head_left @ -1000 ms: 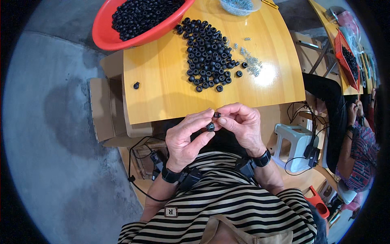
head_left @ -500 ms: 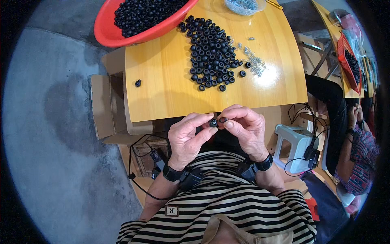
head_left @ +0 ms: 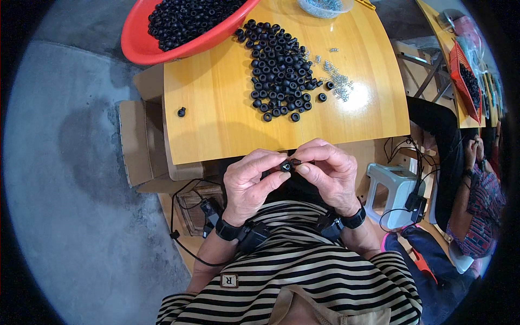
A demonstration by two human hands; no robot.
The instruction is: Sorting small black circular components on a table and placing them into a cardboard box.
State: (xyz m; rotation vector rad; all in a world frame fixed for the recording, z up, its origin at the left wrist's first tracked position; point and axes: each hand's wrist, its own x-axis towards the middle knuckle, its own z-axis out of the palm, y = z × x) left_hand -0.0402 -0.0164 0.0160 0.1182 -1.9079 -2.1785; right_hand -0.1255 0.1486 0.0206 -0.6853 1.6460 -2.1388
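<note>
Just off the table's near edge, my left hand (head_left: 253, 181) pinches a small round black ring-shaped part (head_left: 285, 166), its hollow face showing. Close against its right side is a small dark plug-like piece (head_left: 295, 162), held between thumb and forefinger of my right hand (head_left: 329, 173). Whether the two pieces touch, I cannot tell. Beyond my hands, a pile of black ring-shaped parts (head_left: 279, 70) lies on the yellow table (head_left: 216, 119). Small metal springs (head_left: 340, 81) are scattered at the pile's right.
A red basin (head_left: 132, 40) of black parts stands at the far left, a clear tub (head_left: 325, 8) of springs at the back. One black part (head_left: 181, 112) lies near the left edge. A cardboard box (head_left: 135, 135), a pale stool (head_left: 392, 189) and another person's arm (head_left: 463, 211) flank the table.
My right hand has brought the dark plug-like piece nearer to the black ring-shaped part. My left hand has tilted the part slightly. At lower right, dark-clothed legs have shifted into view.
</note>
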